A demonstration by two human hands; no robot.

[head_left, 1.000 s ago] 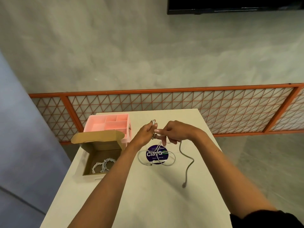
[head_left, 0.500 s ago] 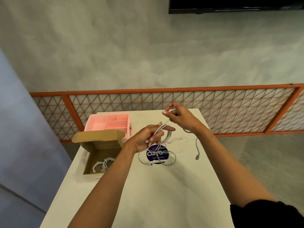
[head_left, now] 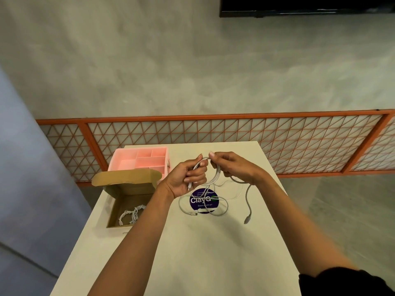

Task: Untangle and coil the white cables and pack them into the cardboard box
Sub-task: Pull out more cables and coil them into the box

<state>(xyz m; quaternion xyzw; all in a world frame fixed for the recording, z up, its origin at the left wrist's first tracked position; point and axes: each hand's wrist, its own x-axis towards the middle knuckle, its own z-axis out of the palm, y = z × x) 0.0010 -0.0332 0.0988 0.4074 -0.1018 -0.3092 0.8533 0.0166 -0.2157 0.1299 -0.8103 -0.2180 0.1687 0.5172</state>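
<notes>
Above the table's middle, my left hand (head_left: 188,177) grips a partly wound coil of white cable (head_left: 215,175). My right hand (head_left: 233,166) pinches the same cable at the top of the loop, fingertips almost touching the left hand's. The cable's free tail (head_left: 248,201) hangs down to the right and ends in a plug near the table. A second white cable (head_left: 203,207) lies loose on the table under my hands. The open cardboard box (head_left: 113,212) stands at the left edge with a coiled white cable (head_left: 131,214) inside.
A pink compartment tray (head_left: 141,161) stands behind the box. A round purple sticker (head_left: 195,200) lies under the loose cable. The white table (head_left: 192,253) is narrow, with its left and right edges close by. An orange lattice rail runs behind it.
My right hand, which had pulled up and away to the right, has come back to the left hand and laid another loop on the coil. The hanging tail has swung lower on the right.
</notes>
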